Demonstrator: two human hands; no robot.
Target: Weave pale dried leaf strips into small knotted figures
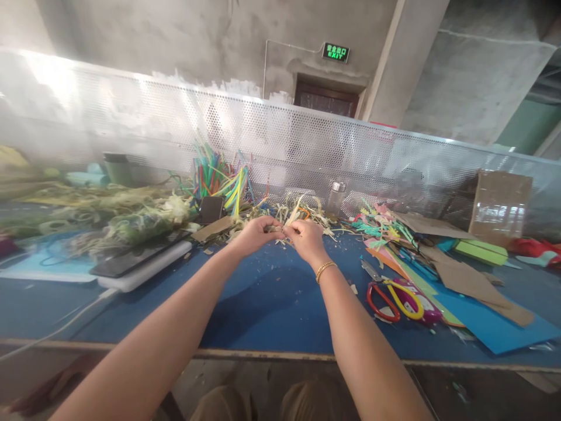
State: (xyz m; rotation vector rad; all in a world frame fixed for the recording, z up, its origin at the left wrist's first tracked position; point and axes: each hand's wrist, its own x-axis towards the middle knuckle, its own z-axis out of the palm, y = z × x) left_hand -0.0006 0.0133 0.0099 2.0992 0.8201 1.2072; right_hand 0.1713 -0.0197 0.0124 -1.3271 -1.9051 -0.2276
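Observation:
Both arms reach out over a blue table [272, 304]. My left hand [256, 232] and my right hand [307, 237] meet at the far middle of the table, fingers pinched together on pale dried leaf strips [294, 217] from a loose pile. A gold bracelet [325, 269] sits on my right wrist. A bundle of coloured plastic strips [221, 175] stands just behind my left hand.
A phone on a white power bank [140, 266] lies at the left with a cable. Red and yellow scissors [392, 295], coloured paper sheets [491, 327] and cardboard pieces [464, 275] lie at the right. A perforated metal screen [307, 146] backs the table.

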